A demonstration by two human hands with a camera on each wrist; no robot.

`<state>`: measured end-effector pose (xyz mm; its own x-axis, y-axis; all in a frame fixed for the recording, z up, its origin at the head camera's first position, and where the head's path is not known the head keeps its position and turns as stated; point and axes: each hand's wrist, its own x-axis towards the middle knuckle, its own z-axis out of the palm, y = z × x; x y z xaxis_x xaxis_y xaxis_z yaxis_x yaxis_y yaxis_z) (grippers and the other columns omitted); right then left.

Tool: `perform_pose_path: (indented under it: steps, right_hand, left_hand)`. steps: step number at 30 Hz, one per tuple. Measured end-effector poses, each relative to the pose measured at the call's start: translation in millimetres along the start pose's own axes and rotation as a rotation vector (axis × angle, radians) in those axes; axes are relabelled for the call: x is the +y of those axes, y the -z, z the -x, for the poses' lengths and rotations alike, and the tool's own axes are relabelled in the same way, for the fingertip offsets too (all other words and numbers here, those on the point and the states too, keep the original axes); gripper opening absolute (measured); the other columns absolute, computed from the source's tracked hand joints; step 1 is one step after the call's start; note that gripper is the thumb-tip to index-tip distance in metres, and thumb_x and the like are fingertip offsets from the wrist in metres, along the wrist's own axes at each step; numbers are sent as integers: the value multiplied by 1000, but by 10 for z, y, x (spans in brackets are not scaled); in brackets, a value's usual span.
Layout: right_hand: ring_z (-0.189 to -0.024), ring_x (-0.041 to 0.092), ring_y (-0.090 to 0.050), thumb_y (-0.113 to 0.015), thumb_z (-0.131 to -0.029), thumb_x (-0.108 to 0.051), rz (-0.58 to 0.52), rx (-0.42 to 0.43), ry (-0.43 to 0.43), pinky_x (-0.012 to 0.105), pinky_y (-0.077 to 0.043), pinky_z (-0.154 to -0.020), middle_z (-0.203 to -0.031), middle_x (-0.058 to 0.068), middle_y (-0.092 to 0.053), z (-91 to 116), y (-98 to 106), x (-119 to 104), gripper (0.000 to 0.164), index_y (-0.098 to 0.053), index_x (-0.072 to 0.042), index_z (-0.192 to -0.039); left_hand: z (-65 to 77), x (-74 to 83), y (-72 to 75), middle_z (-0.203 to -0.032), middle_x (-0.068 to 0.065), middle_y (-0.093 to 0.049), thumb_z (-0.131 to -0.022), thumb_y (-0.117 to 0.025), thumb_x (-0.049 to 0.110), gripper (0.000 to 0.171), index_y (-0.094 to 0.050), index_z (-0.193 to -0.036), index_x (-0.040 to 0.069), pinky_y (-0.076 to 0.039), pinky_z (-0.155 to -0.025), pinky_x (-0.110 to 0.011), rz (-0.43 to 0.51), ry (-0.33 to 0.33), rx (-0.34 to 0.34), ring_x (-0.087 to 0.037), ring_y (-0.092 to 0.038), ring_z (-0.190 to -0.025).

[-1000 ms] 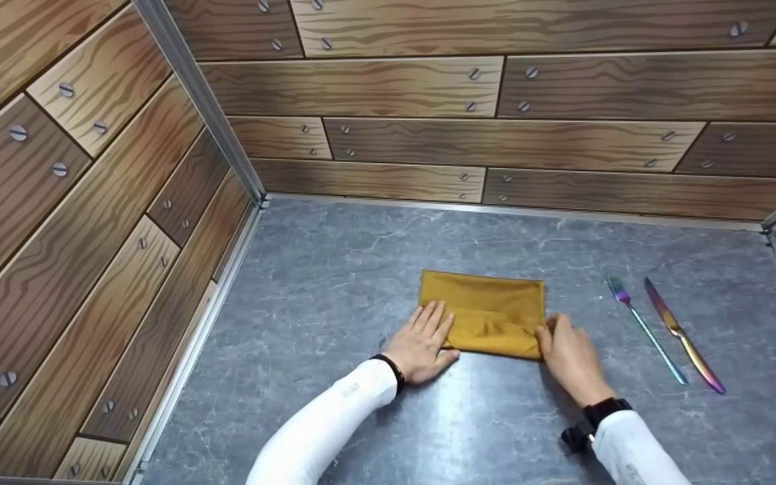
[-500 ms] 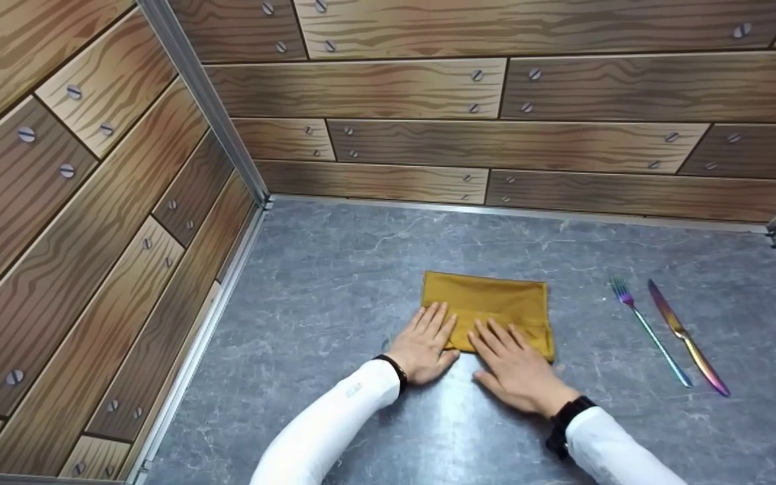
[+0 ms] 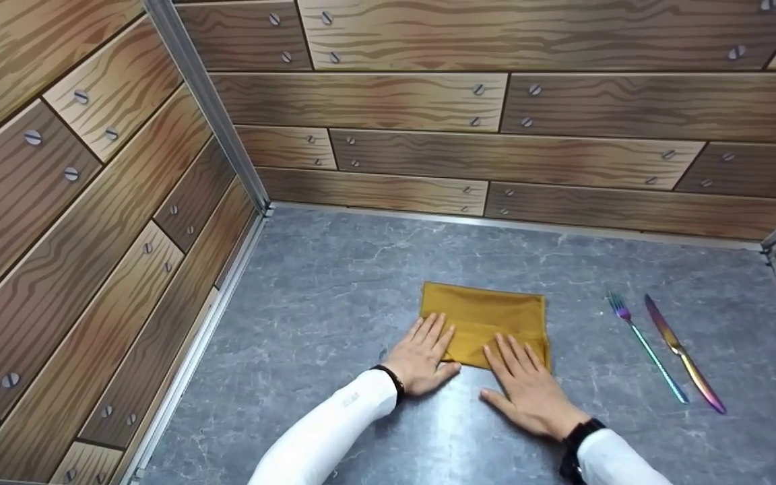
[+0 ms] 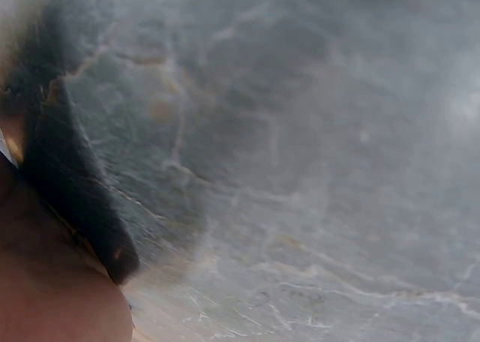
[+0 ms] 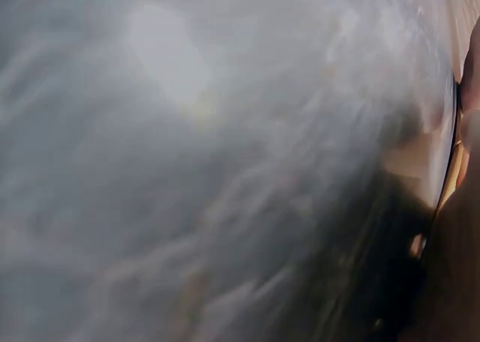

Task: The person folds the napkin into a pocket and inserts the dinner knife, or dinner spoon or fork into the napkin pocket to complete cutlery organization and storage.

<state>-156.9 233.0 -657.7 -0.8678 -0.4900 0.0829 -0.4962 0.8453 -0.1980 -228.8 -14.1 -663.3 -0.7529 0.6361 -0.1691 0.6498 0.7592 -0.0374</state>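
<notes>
A mustard-yellow cloth napkin [image 3: 482, 306], folded into a rectangle, lies flat on the grey marbled table. My left hand [image 3: 420, 356] rests with straight fingers on its near left corner, thumb on the table beside the near edge. On the near right part of the napkin lie the straight, spread fingers of my right hand [image 3: 526, 387]; that thumb points left over the tabletop. Mostly blurred grey surface fills the left wrist view, with part of my left hand [image 4: 60, 282] at the lower left. The right wrist view has a sliver of my right hand [image 5: 457, 244] at its right edge.
Right of the napkin lie a rainbow-coloured fork [image 3: 647, 347] and a matching table knife [image 3: 684, 353], side by side. Wood-print panels [image 3: 388, 151] wall the table [image 3: 334, 283] at the back and left, with metal strips along the edges.
My right hand let go of the napkin's right edge, came down flat on it, then slid a little to the right. My left hand stayed on the napkin. The head view tilted slightly.
</notes>
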Motion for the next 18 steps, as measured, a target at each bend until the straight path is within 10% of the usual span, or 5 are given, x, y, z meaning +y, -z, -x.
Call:
perform_pose_path:
  steps: [18]
  right_hand:
    - [-139,36,-8,-37,-91,-61,43,-9,-99,50,-7,-110,-152,18,-12,126,73,172,75,-26,-14,-147]
  left_hand:
    - [8,43,45,-154,-9,10,-86,2,69,82,5,-149,17,3,-112,-41,-37,27,-30,-25,11,-139]
